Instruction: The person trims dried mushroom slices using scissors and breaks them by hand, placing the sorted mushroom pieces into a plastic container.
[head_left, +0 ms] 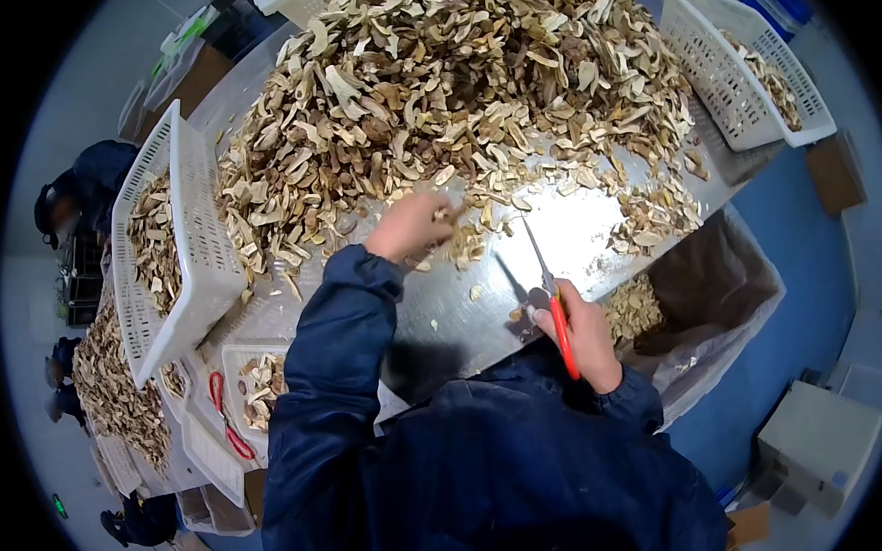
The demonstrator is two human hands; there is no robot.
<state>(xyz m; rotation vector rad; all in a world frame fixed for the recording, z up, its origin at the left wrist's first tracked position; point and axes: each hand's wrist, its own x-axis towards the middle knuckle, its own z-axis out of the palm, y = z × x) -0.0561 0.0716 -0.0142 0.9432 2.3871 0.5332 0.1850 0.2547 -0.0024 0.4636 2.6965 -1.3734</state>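
Note:
My right hand [592,339] is closed round the red-handled scissors [563,336], whose slim blades point away over the metal table [440,309]. At the near edge of a big heap of dried mushroom slices [467,82], my left hand [413,228] is bent with its fingers curled in. Those fingers are slightly blurred, and what they hold, if anything, is hard to make out. Loose slices [468,245] lie just beside its fingertips. A smaller group of slices [647,220] rests on the table at the right, beyond the scissors.
White perforated baskets holding slices stand at left [204,238] and upper right [706,66]. A lined bin [722,285] with pale pieces is below the table's right edge. Another red-handled pair of scissors [224,414] lies at lower left beside a tray [254,352]. Other people [95,181] are at far left.

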